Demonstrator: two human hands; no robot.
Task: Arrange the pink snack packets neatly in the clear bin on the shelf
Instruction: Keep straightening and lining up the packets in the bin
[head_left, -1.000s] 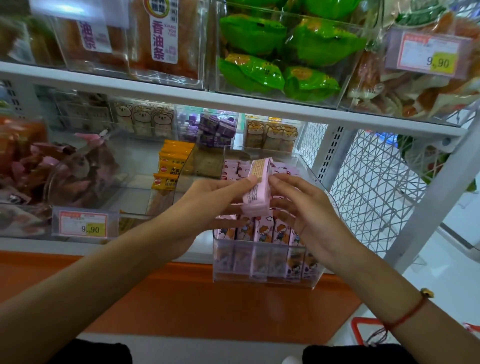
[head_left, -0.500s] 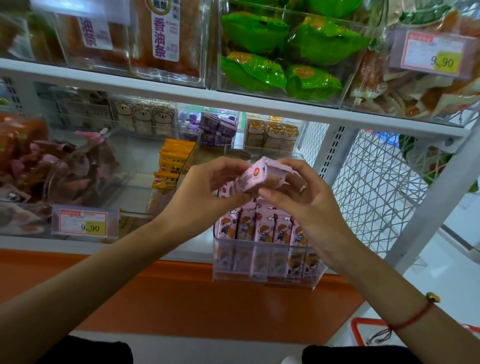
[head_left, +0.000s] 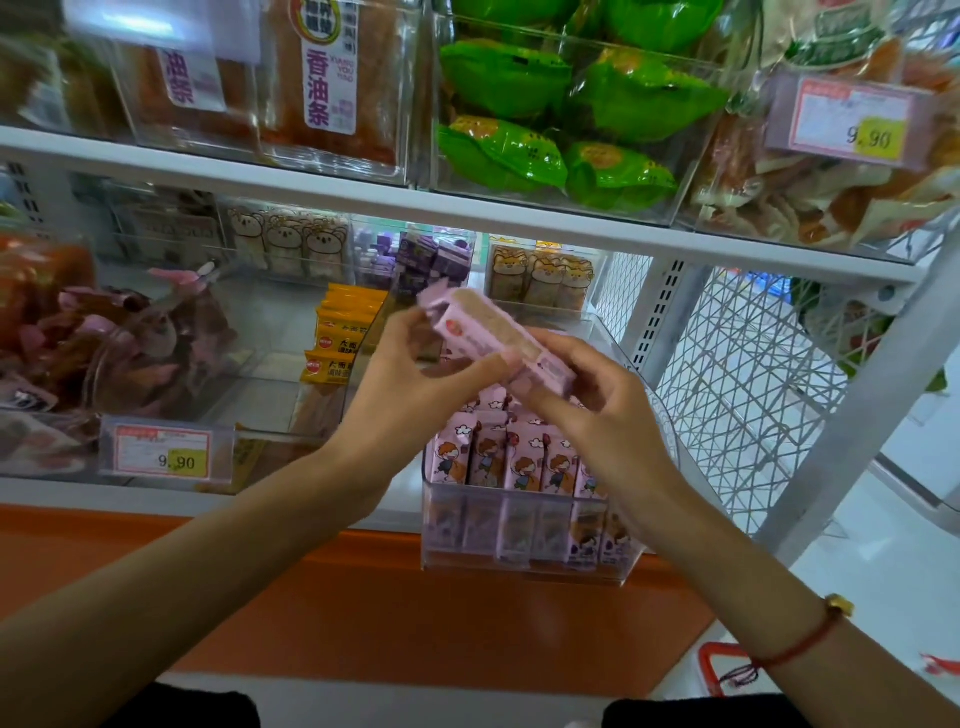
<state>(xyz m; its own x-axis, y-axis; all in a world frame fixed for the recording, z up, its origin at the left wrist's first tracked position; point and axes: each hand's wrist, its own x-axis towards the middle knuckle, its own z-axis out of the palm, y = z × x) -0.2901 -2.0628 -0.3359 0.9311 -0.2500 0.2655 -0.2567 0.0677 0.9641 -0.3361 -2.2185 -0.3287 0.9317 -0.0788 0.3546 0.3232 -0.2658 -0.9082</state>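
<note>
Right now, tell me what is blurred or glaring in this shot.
Head view: the held packet and both hands, left and right, are motion-smeared; the top-left shelf tag is blown out by glare; shelf lines bow from the wide lens; the bin packets read fairly sharp.

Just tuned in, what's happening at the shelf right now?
A person is restocking. Both hands, the left hand and the right hand, hold one pink snack packet tilted above the clear bin. The bin sticks out over the shelf edge, with a front row of pink packets standing upright inside. The held packet is not yet in the bin.
</note>
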